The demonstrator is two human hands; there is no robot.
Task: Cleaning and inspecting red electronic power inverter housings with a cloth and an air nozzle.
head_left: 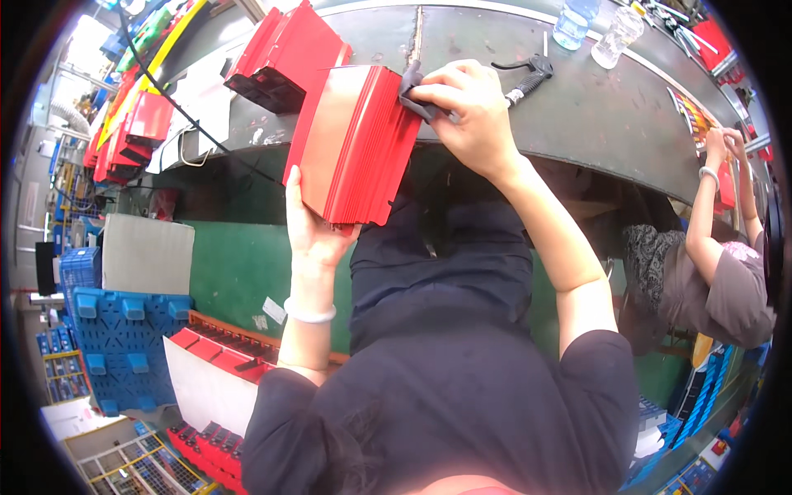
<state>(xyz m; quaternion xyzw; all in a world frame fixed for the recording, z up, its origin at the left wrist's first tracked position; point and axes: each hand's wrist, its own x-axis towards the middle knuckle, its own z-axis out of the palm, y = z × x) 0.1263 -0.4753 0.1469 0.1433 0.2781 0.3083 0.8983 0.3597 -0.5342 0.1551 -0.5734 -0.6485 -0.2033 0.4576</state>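
Observation:
A red ribbed metal casing (356, 148) is tilted up at the near edge of the dark workbench (594, 124). My left hand (312, 227) grips its lower left corner from beneath, the thumb along the side. With my right hand (474, 115) I pinch a dark grey cloth (417, 92) against the casing's upper right edge. Just behind the casing, another red casing (289, 54) with a black end stands on the bench. To the right of my right hand lies a black air blow gun (530, 78) with a ribbed hose.
Two clear plastic bottles, one bluish (575, 23) and one with a yellow cap (617, 35), stand at the back. A black cable (194, 124) crosses the left side. More red casings (219, 355) and a blue pallet (124, 351) are at lower left. A co-worker (709, 272) works at right.

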